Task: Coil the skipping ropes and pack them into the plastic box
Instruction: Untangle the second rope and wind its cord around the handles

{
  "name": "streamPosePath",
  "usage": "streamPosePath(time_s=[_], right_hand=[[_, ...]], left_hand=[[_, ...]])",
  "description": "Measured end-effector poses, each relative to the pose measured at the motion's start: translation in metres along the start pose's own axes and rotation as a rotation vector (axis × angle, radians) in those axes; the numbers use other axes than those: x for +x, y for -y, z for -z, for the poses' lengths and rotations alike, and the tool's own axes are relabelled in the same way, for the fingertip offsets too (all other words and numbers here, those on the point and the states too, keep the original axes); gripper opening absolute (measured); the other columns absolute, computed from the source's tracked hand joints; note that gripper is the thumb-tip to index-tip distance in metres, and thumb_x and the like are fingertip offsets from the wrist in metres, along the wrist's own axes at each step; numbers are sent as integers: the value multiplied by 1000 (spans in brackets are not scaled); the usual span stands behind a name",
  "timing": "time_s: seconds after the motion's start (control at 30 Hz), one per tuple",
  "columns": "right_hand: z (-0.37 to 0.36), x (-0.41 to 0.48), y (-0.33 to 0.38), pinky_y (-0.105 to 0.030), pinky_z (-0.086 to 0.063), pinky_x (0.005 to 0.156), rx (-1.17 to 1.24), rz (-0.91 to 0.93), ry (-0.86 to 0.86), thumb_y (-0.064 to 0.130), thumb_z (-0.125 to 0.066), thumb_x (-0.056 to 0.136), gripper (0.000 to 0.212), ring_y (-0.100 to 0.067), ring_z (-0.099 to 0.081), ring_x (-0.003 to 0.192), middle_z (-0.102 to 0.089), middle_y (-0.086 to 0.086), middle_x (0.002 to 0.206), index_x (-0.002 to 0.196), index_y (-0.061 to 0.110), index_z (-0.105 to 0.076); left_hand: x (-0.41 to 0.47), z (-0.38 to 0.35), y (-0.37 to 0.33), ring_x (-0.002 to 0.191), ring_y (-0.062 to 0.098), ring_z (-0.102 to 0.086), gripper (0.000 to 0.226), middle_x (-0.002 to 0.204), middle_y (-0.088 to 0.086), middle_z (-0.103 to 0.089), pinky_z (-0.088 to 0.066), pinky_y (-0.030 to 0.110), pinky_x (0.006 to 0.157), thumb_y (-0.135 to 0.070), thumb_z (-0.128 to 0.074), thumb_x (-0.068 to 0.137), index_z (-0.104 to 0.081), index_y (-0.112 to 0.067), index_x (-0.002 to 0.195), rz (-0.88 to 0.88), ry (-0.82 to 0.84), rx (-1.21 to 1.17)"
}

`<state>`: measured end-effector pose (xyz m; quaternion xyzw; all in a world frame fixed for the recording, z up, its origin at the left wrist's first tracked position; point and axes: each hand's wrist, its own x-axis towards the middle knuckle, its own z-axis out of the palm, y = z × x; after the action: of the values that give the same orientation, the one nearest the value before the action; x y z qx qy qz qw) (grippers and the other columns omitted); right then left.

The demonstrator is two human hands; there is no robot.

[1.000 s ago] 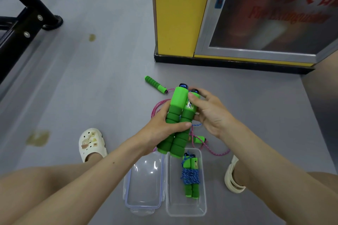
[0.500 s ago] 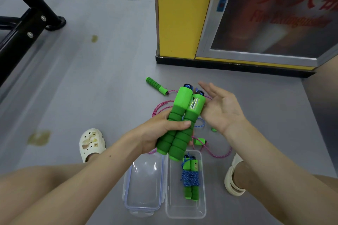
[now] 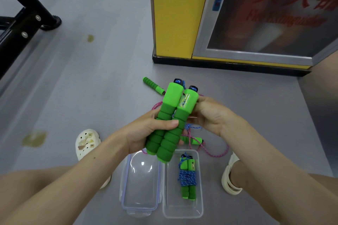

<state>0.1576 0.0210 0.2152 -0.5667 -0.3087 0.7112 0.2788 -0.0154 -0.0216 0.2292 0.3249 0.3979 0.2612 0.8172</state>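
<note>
Two handles [image 3: 173, 97] sit clamped in the left hand [image 3: 144, 131], right hand [image 3: 212, 117] curled round their far end (blue cord [image 3: 193, 127] dangling); slack could snag the pink rope [image 3: 215, 155].

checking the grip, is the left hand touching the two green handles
Touching. The head view shows the left hand wrapped round the two green handles, thumb pressed across them.

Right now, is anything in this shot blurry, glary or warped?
Head view: the green handles in the left hand are sharp; the red lettering behind glass is smeared; white glints sit on the clear lid; the downward wide angle makes the yellow pillar taper toward the floor; light is even, shadows soft.
</note>
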Motion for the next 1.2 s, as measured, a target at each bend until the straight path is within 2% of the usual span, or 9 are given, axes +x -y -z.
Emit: streamPosePath(time_s=[0.17, 0.37, 0.5, 0.6, 0.7, 0.87, 0.97, 1.07, 1.2], right_hand=[[6, -1, 1, -15, -33, 37, -347, 329, -390, 13, -63, 88, 14, -3, -43, 35, -54, 5, 44, 76, 19, -66], [2, -2, -5, -31, -25, 53, -787, 614, -481, 22, -59, 92, 38, -12, -38, 52, -43, 2, 53, 54, 20, -52], [2, 3, 2, -25, -46, 75, -460, 497, -340, 21, -64, 88, 9, -16, -62, 84, -63, -5, 86, 80, 17, -66], [-1, -1, 5, -15, -48, 59, -251, 506, -264, 4, -56, 92, 12, -1, -62, 60, -64, -10, 81, 88, 16, -54], [-1, -6, 5, -17, -45, 51, -277, 608, -293, -8, -50, 91, 29, 0, -55, 53, -58, -8, 74, 84, 19, -43], [1, 2, -2, -18, -43, 65, -648, 671, -337, -11, -46, 86, 31, -5, -56, 70, -63, 1, 81, 87, 9, -69], [-6, 0, -3, -23, -41, 95, -448, 582, -168, -6, -56, 86, 38, -3, -47, 111, -52, 7, 120, 116, 18, -63], [-12, -1, 0, -25, -41, 100, -186, 417, -5, 6, -68, 75, 47, -9, -33, 129, -24, -3, 149, 112, 33, -63], [-10, 0, -2, -23, -47, 77, -80, 366, 4, 22, -67, 64, 28, -16, -57, 94, -57, -16, 115, 91, 13, -67]], left_hand=[[0, 3, -2, 70, 27, -71, 42, 87, 15, -68, -56, 31, 57, -9, -63, 72, -58, -6, 113, 22, -73, -37], [-4, 7, -4, 61, 29, -68, 31, 84, 18, -70, -54, 30, 54, -14, -60, 74, -60, -7, 104, 21, -63, -48], [-7, 13, -3, 57, 29, -65, 38, 80, 19, -69, -53, 31, 51, -15, -76, 64, -64, -7, 99, 18, -58, -120], [-7, 18, -4, 54, 29, -63, 64, 79, 20, -67, -53, 30, 51, -26, -93, 42, -67, -7, 97, 6, -32, -178], [-7, 20, -3, 53, 28, -62, 71, 78, 19, -66, -52, 29, 51, -29, -93, 38, -65, -6, 99, -3, -52, -210], [-8, 15, -5, 52, 30, -63, 64, 76, 22, -66, -53, 30, 49, -26, -94, 36, -69, -4, 91, 30, -20, -203], [-9, 7, 0, 53, 31, -65, 55, 76, 21, -68, -54, 30, 51, -26, -94, 36, -75, -7, 84, 73, 28, -188], [-8, 1, 3, 57, 31, -67, 53, 79, 21, -70, -55, 30, 53, -26, -94, 39, -76, -8, 86, 87, 83, -185], [-8, 1, 1, 60, 30, -69, 51, 81, 20, -71, -56, 31, 56, -28, -93, 43, -77, -10, 88, 66, 113, -178]])
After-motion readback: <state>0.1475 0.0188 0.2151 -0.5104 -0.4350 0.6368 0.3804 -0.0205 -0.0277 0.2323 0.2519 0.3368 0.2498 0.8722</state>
